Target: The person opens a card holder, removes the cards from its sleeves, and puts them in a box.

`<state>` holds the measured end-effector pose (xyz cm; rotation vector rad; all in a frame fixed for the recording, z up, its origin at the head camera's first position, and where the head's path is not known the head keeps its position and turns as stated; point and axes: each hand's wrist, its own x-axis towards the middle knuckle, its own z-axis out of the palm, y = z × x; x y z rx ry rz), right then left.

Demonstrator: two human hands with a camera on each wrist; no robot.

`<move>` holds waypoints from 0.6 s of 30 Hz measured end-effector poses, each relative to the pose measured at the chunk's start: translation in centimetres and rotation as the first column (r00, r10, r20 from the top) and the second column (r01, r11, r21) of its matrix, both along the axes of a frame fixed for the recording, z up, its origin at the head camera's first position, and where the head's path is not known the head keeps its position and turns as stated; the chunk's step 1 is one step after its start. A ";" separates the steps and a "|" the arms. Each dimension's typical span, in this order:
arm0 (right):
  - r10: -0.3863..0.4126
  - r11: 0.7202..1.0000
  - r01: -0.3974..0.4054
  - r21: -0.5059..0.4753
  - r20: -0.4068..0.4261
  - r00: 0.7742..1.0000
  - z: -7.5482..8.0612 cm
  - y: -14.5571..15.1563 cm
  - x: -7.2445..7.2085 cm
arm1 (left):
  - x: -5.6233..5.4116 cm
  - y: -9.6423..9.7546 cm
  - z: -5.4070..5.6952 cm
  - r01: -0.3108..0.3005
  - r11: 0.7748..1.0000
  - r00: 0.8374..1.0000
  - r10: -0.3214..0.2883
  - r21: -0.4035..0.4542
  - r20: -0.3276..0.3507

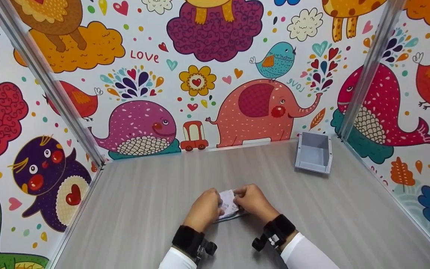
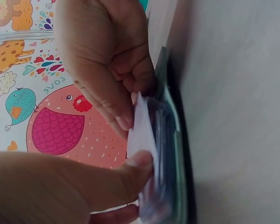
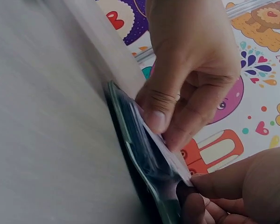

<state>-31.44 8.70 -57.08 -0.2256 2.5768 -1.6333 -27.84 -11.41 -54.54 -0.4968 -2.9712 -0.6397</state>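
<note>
The left hand (image 1: 202,210) pinches one side of a pale printed sheet (image 1: 228,200) between thumb and fingers; the right hand (image 1: 254,200) pinches its opposite edge. The sheet spans the gap between them, smooth, thin and faintly patterned. It looks light and limp, likely to crease under a hard squeeze, so the side edges seem the best hold. Directly beneath the fingers lie layered clear sleeves (image 2: 164,140), glossy and flexible, probably slippery against one another. Under those, nearest the table (image 1: 155,201), a dark green cover (image 3: 126,123) with a rounded corner appears stiffer and would likely serve as a firm base. Behind each hand, a soft-looking black band wraps the wrist. Beyond the right hand, farther off and well apart, stands a grey bin (image 1: 314,167), box-shaped and apparently rigid plastic, on the table's smooth, wood-streaked surface.
</note>
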 end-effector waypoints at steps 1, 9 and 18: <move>-0.003 1.000 0.003 -0.012 0.010 1.000 0.1 0.1 0.0 | 0.0 0.0 0.0 0.003 1.000 1.000 -0.003 -0.004 -0.007; -0.034 0.997 0.038 -0.064 0.075 0.997 0.2 0.1 0.0 | -0.8 -0.2 -1.7 0.006 1.000 1.000 -0.005 0.003 -0.029; 0.017 0.995 0.000 -0.098 0.164 0.986 0.4 -0.3 0.4 | 0.1 0.3 -0.4 0.016 0.999 0.997 -0.020 -0.049 -0.075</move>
